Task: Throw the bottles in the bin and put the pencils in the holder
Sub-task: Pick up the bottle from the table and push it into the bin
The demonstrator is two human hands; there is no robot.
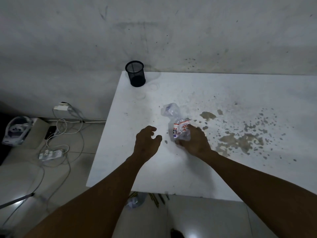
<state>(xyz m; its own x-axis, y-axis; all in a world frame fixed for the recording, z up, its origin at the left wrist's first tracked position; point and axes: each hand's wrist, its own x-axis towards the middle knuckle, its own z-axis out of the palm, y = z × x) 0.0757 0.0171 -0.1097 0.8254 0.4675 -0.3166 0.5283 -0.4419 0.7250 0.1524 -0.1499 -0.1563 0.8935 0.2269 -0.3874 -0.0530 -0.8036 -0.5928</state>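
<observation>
Early stage, nothing visibly completed yet.

- Right hand (193, 141) is clamped around the lower part of a crumpled clear plastic bottle (173, 121) lying on the white desk (120, 152), near desk centre. The bottle's far end points toward 11 o'clock; the label is under the fingers. Not lifted clear as far as I can tell; it looks to be touching the desk.
- Left hand (147, 143) is just beside it at 9 o'clock, fingers loosely curled, holding nothing.
- Black mesh pencil holder (135, 73) stands upright at the desk's far-left corner, roughly 11 o'clock from the hands. It looks empty, no pencils sticking out.
- On the floor under the near desk edge, at 6 o'clock: a second clear bottle (135, 201) and several pencils (156, 200), partly hidden by the desk and left forearm. Count unclear.
- No bin in view.

Judgement: first bottle is in grasp but not binned. Left to do: bin this bottle, pick up and bin the floor bottle, gather the pencils and drop them into the holder. Bin location will have to be found off-frame.
</observation>
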